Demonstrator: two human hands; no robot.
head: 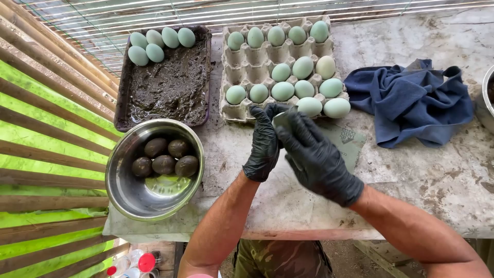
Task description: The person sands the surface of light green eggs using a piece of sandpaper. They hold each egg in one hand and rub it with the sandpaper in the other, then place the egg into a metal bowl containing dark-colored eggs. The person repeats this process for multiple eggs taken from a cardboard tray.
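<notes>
Both my hands wear black gloves and meet just in front of the egg carton (237,110). My left hand (263,146) curls around a pale green egg (281,120), of which only a small patch shows. My right hand (316,159) lies over the same egg from the right, fingers pressed on it. The grey pulp carton holds several pale blue-green eggs (302,67). Under my right hand a grey-green abrasive sheet (351,141) lies flat on the table.
A dark tray of wet mud (170,87) with several clean eggs (154,44) sits at the back left. A steel bowl (128,198) holds several mud-coated eggs (164,163). A blue cloth (411,100) lies right, another metal bowl's rim (485,100) at the edge.
</notes>
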